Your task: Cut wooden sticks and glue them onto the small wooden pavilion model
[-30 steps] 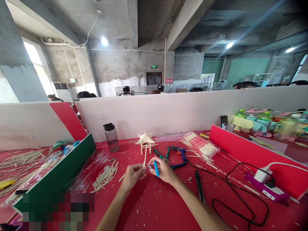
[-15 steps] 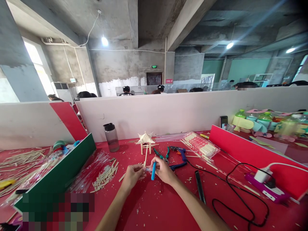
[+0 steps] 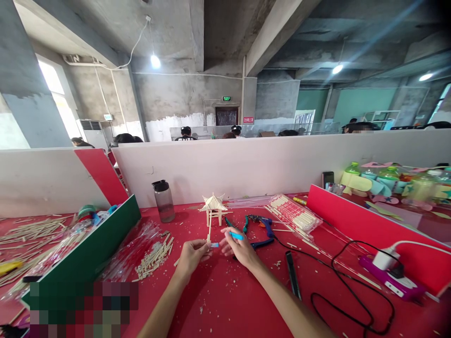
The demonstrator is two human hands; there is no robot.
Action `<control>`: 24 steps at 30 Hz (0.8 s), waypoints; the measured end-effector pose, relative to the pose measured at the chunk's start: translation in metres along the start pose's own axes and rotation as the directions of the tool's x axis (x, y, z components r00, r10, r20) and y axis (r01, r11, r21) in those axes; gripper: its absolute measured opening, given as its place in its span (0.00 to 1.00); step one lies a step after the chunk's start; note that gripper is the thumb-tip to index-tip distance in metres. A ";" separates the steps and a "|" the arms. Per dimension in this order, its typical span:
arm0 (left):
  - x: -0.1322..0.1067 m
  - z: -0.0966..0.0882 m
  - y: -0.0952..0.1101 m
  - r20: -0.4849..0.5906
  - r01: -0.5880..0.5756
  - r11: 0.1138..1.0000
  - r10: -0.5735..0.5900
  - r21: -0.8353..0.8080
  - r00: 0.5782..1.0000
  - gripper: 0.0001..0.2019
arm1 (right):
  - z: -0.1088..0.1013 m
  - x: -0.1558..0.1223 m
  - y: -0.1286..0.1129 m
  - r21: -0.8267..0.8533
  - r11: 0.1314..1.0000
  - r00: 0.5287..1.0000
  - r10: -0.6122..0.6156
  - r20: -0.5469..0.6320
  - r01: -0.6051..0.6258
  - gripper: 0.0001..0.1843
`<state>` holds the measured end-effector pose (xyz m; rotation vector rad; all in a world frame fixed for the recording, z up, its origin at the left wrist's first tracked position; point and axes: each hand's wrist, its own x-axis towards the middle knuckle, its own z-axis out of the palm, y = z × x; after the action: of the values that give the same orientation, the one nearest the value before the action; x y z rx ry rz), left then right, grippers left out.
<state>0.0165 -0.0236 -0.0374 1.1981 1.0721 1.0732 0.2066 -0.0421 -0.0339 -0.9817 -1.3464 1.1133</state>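
My left hand [image 3: 193,256] is closed, pinching a thin wooden stick [image 3: 210,226] that stands nearly upright. A small pale-blue piece [image 3: 214,245] shows at the same fingertips; what it is I cannot make out. Just to the right, my right hand [image 3: 244,249] holds a bright blue pen-like tube [image 3: 236,236], tilted nearly level between thumb and fingers. A gap separates the two hands. Behind them, a small pavilion model [image 3: 213,206] made of wooden sticks stands on the red tabletop [image 3: 214,300], partly covered by the held stick.
Cut stick pieces [image 3: 155,263] lie left, near a green divider [image 3: 84,253]. Pliers [image 3: 243,225], a glue gun [image 3: 266,225], bagged sticks [image 3: 294,213] and a black cutter [image 3: 292,272] are right. Black cable [image 3: 338,272] loops by a purple power strip [image 3: 392,277]. A bottle [image 3: 164,202] stands behind.
My right hand has drawn slightly right, away from the left, and the blue tube has turned from upright to nearly level. The wooden stick has shifted slightly left.
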 end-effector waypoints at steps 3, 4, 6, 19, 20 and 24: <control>0.001 -0.003 0.001 -0.023 -0.016 1.000 0.015 -0.020 1.000 0.24 | -0.002 0.000 -0.004 0.001 1.000 0.999 0.001 -0.041 -0.001 0.30; 0.001 -0.003 0.001 -0.028 -0.020 0.999 0.019 -0.026 0.999 0.25 | -0.002 0.000 -0.005 0.011 1.000 0.999 -0.003 -0.047 0.004 0.29; 0.000 -0.002 0.002 -0.036 -0.025 0.999 0.024 -0.035 0.999 0.25 | -0.001 0.000 -0.005 0.050 0.999 0.998 -0.002 -0.055 0.005 0.26; -0.005 0.001 0.006 -0.025 -0.008 0.999 0.007 -0.049 1.000 0.23 | 0.002 -0.002 -0.004 0.109 0.993 0.998 0.050 0.045 -0.055 0.20; -0.005 0.001 0.006 -0.023 -0.007 0.999 0.006 -0.054 1.000 0.23 | 0.002 -0.002 -0.004 0.113 0.992 0.998 0.049 0.042 -0.054 0.19; -0.004 0.000 0.004 -0.021 -0.010 0.998 0.008 -0.061 1.000 0.23 | 0.003 -0.002 -0.005 0.117 0.993 0.999 0.028 0.019 -0.030 0.17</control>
<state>0.0161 -0.0275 -0.0330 1.1467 1.0437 1.1195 0.2036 -0.0456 -0.0295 -0.9099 -1.2696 1.2111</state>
